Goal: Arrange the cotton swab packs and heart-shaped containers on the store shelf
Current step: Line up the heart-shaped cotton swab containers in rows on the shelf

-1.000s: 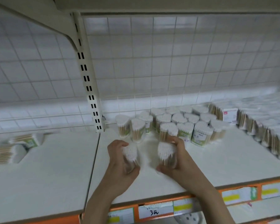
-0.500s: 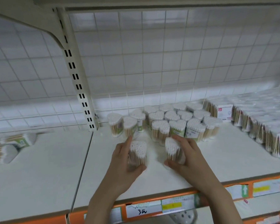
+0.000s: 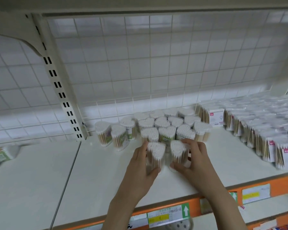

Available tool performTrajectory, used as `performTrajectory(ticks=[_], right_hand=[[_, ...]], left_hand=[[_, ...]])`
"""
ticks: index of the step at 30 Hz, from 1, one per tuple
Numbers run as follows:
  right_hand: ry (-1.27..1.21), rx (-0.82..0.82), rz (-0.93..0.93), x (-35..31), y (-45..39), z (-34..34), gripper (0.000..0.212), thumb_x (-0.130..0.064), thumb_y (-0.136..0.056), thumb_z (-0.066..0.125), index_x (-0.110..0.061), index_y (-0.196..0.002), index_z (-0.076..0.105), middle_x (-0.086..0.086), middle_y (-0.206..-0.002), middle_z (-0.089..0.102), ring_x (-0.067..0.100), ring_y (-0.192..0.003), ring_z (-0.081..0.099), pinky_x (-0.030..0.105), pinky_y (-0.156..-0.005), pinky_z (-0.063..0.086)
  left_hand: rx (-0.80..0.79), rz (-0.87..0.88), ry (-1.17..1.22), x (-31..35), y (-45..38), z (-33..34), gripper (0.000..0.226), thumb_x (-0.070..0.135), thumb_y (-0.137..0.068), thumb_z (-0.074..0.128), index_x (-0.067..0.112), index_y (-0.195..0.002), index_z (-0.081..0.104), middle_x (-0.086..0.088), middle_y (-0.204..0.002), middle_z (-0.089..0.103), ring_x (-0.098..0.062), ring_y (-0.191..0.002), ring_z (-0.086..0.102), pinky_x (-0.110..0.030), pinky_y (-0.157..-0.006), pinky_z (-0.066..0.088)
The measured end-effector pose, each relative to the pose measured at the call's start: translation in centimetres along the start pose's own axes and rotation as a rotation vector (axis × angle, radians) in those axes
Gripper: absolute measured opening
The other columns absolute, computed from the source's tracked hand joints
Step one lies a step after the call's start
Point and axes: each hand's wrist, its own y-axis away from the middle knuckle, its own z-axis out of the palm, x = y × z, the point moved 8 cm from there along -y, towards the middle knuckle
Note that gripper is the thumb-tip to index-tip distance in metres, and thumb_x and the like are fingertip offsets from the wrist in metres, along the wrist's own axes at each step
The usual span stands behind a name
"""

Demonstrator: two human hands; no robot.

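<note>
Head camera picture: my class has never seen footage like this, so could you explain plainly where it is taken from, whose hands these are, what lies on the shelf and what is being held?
No machine here: a person wears a wide-angle camera on the head, looking forward and down at their own bare hands.

The left hand grips one heart-shaped container of cotton swabs, and the right hand grips a second heart-shaped container beside it. Both stand on the white shelf, just in front of a cluster of matching containers. To the right stand rows of flat cotton swab packs. A few blurred packs lie at the far left. Behind is a wire grid panel; price labels line the orange shelf edge.
</note>
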Motion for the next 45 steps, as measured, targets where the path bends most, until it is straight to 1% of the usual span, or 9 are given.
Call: performTrajectory(ticks=[9,12,15,19,25,31,37,40,45], right_hand=[[0.057,-0.018,-0.061,-0.7,-0.9,0.7,0.071,-0.019,-0.072,0.079,-0.018,-0.131,0.040,-0.006,-0.122,0.033,0.017,-0.119,0.042,0.012,-0.091,0.026],[0.119,-0.039,-0.082,-0.9,-1.0,0.7,0.077,-0.038,-0.069,0.078,-0.019,-0.133,0.041,0.002,-0.128,0.040,0.022,-0.123,0.040,0.026,-0.099,0.032],[0.198,-0.019,-0.116,-2.4,-1.4,-0.2,0.081,-0.056,-0.066,0.062,-0.018,-0.134,0.043,0.005,-0.124,0.044,0.022,-0.118,0.038,0.023,-0.094,0.027],[0.211,-0.044,-0.184,-5.3,-2.4,0.0,0.078,-0.037,-0.074,0.075,-0.021,-0.140,0.036,0.002,-0.130,0.039,0.018,-0.123,0.031,0.018,-0.096,0.019],[0.242,-0.162,-0.337,-10.5,-5.7,4.0,0.065,-0.039,-0.083,0.066,-0.019,-0.139,0.038,0.000,-0.137,0.038,0.017,-0.127,0.032,0.020,-0.100,0.024],[0.371,-0.412,-0.331,-12.1,-10.7,10.5,0.054,-0.024,-0.087,0.059,-0.014,-0.137,0.041,0.005,-0.136,0.041,0.023,-0.125,0.036,0.031,-0.101,0.034],[0.562,-0.586,-0.342,-10.8,-13.2,14.7,0.062,-0.022,-0.081,0.062,-0.017,-0.139,0.039,0.008,-0.132,0.044,0.027,-0.126,0.037,0.041,-0.102,0.037],[0.591,-0.594,-0.329,-10.5,-13.5,15.3,0.058,-0.024,-0.086,0.059,-0.019,-0.140,0.037,0.007,-0.134,0.041,0.027,-0.126,0.036,0.041,-0.102,0.039],[0.672,-0.512,-0.290,-10.8,-14.4,15.8,0.049,-0.027,-0.092,0.052,-0.018,-0.137,0.037,0.007,-0.132,0.040,0.025,-0.124,0.034,0.040,-0.092,0.045]], left_hand=[[0.027,0.016,-0.050,0.3,-0.5,0.0,0.088,0.027,-0.088,0.063,0.032,-0.148,-0.002,0.004,-0.144,0.030,-0.011,-0.129,0.040,-0.032,-0.108,0.036],[0.026,0.013,-0.036,0.3,-0.1,-0.6,0.096,0.029,-0.085,0.066,0.035,-0.146,-0.009,0.007,-0.146,0.028,-0.011,-0.128,0.039,-0.029,-0.107,0.036],[0.048,0.010,-0.059,0.1,0.1,-2.4,0.093,0.034,-0.084,0.066,0.032,-0.148,-0.001,0.009,-0.141,0.030,-0.010,-0.122,0.042,-0.023,-0.102,0.036],[0.107,0.009,-0.149,-1.0,-0.2,-6.2,0.077,0.036,-0.084,0.065,0.025,-0.146,0.021,0.010,-0.136,0.036,-0.011,-0.121,0.043,-0.019,-0.098,0.033],[0.149,-0.057,-0.344,-2.7,-2.7,-12.2,0.069,0.030,-0.088,0.061,0.015,-0.145,0.026,-0.003,-0.144,0.035,-0.019,-0.131,0.036,-0.018,-0.100,0.025],[0.037,-0.118,-0.529,-5.7,-6.1,-14.8,0.059,0.022,-0.089,0.057,0.012,-0.142,0.034,-0.008,-0.142,0.038,-0.026,-0.127,0.041,-0.033,-0.106,0.034],[-0.070,-0.088,-0.673,-8.0,-8.0,-13.6,0.061,0.027,-0.090,0.056,0.011,-0.143,0.031,-0.010,-0.150,0.029,-0.028,-0.139,0.024,-0.036,-0.115,0.020],[-0.108,-0.051,-0.656,-8.5,-8.4,-12.7,0.049,0.021,-0.088,0.056,0.011,-0.135,0.042,-0.008,-0.140,0.041,-0.033,-0.135,0.032,-0.041,-0.110,0.029],[-0.038,-0.082,-0.734,-8.8,-8.2,-13.4,0.049,0.014,-0.091,0.050,0.015,-0.138,0.037,-0.006,-0.140,0.039,-0.028,-0.129,0.035,-0.039,-0.103,0.036]])
